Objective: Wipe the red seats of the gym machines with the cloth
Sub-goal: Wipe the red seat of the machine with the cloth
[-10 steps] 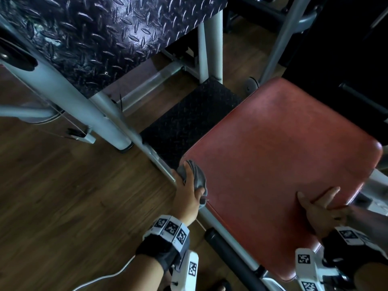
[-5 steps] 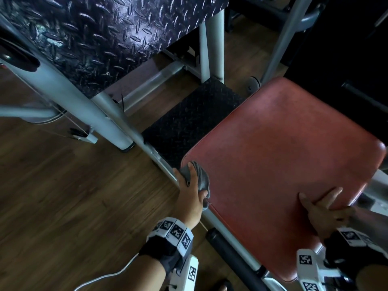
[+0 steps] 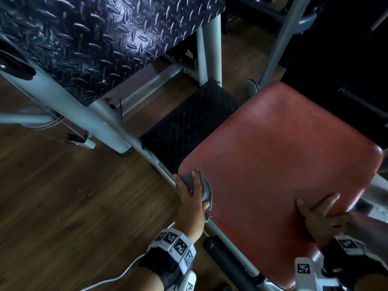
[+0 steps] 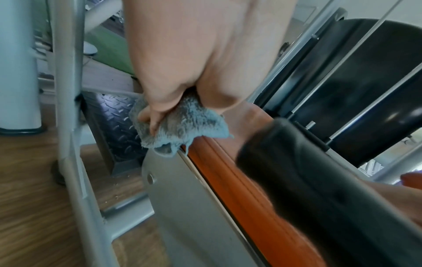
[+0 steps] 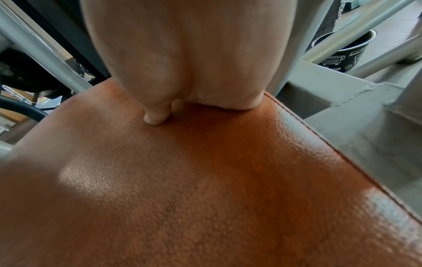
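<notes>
A wide red seat pad (image 3: pixel 279 164) (image 5: pixel 205 180) fills the right of the head view. My left hand (image 3: pixel 192 198) (image 4: pixel 194 72) grips a bunched grey-blue cloth (image 3: pixel 204 186) (image 4: pixel 182 126) and holds it against the seat's left edge near its front corner. My right hand (image 3: pixel 319 215) (image 5: pixel 194 63) rests flat on the seat's near right edge, thumb and fingers straight on the red surface. It holds nothing.
A black diamond-plate panel (image 3: pixel 94 38) on grey frame tubes (image 3: pixel 69 110) stands to the left over the wooden floor (image 3: pixel 63 196). A black tread step (image 3: pixel 189 127) lies ahead of the seat. A black padded roller (image 3: pixel 228 265) sits below the seat. A dark paper cup (image 5: pixel 342 52) stands behind grey bars.
My left hand has slid the cloth a little forward along the seat's left edge toward the corner. The right hand stays put on the seat.
</notes>
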{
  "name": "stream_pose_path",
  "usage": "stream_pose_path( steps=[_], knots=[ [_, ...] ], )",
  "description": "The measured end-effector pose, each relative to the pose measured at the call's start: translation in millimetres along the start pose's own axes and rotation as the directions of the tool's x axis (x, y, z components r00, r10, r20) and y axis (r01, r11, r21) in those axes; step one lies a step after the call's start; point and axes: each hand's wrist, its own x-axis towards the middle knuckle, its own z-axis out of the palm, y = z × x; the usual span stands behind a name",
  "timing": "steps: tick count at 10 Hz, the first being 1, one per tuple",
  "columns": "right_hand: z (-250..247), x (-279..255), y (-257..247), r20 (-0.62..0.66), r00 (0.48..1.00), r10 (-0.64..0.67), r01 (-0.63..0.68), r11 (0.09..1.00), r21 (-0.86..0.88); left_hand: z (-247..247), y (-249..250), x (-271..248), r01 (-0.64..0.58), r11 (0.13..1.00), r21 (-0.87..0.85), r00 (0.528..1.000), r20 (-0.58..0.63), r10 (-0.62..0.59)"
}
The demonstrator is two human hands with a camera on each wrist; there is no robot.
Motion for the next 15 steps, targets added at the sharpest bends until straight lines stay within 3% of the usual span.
stream_pose_path(
  steps=[1,2,3,4,5,6,7,8,9,10,11,12,13,14,15],
  knots=[
    [8,4,4,-0.075,0.997,-0.02,0.023,0.999,0.034,-13,-4,18,-0.046,0.962,0.271,0.999,0.022,0.041],
    [7,10,5,-0.054,0.998,-0.01,0.016,0.995,0.101,-16,-6,38,0.038,0.858,0.512,0.996,-0.087,0.008],
    [10,8,5,-0.123,0.991,-0.052,0.064,0.993,0.096,-18,0,51,-0.008,0.721,0.693,0.996,-0.056,0.066],
    [18,9,6,-0.185,0.981,-0.06,0.077,0.993,0.084,-19,4,55,-0.114,0.624,0.773,0.986,0.011,0.166],
    [13,9,5,-0.143,0.989,-0.034,0.048,0.994,0.095,-19,8,57,-0.144,0.547,0.825,0.98,0.041,0.196],
    [11,7,3,-0.094,0.994,-0.054,0.065,0.991,0.12,-16,15,59,-0.119,0.479,0.87,0.988,0.057,0.142],
    [13,5,2,-0.174,0.983,-0.059,0.084,0.986,0.142,-10,24,69,-0.182,0.414,0.892,0.98,0.132,0.147],
    [11,4,0,-0.128,0.99,-0.051,0.072,0.985,0.159,-2,42,82,-0.277,0.316,0.907,0.957,0.231,0.175],
    [10,7,2,-0.123,0.991,-0.043,0.062,0.987,0.149,10,57,97,-0.385,0.272,0.882,0.921,0.348,0.175],
    [14,7,2,-0.15,0.988,-0.036,0.06,0.985,0.16,21,69,108,-0.504,0.141,0.852,0.857,0.473,0.205],
    [11,5,1,-0.138,0.99,-0.031,0.054,0.985,0.165,32,80,110,-0.632,0.013,0.775,0.759,0.615,0.214],
    [9,4,3,-0.103,0.994,-0.035,0.053,0.983,0.177,32,82,114,-0.734,-0.051,0.678,0.653,0.724,0.221],
    [7,-1,6,-0.121,0.992,-0.043,0.065,0.982,0.177,20,84,118,-0.826,0.077,0.558,0.552,0.776,0.305],
    [4,-6,6,-0.138,0.989,-0.052,0.066,0.993,0.101,-2,80,121,-0.848,0.261,0.462,0.528,0.69,0.494],
    [1,-14,0,-0.177,0.982,-0.066,0.07,0.997,0.014,-25,67,128,-0.775,0.369,0.514,0.618,0.488,0.616]
  ],
)
